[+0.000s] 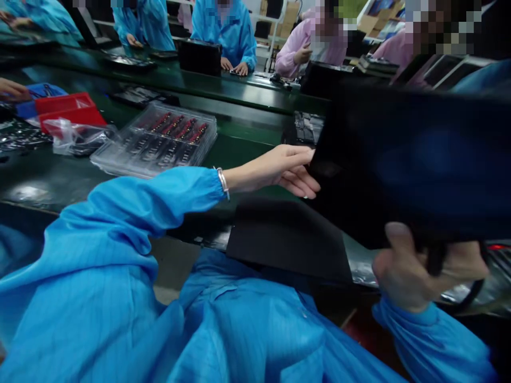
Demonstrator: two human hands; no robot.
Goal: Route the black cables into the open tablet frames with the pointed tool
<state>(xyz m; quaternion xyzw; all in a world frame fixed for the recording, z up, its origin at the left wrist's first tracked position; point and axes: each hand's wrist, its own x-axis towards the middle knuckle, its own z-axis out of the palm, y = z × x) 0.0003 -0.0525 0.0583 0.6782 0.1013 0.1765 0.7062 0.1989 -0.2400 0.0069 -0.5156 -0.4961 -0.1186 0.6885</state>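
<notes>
A large black box-like object (399,159), blurred and dark, fills the right side and is tilted above the table. Closed around its lower edge is my right hand (419,268), with the thumb up against the dark face and the fingers wrapped near a dark strap or cord. My left hand (293,169) stretches to its left edge, fingers extended; the foremost fingertips meet or pass behind that edge, and I cannot tell which. Below lies a flat black sheet (287,239) along the table's front edge.
Stacked clear plastic trays (155,141) with black and red parts lie left of my left hand. Beyond are a red bin (69,111), a clear plastic bag (75,135) and a black box (199,56). Co-workers in blue (225,32) and pink (315,45) sit across the green table.
</notes>
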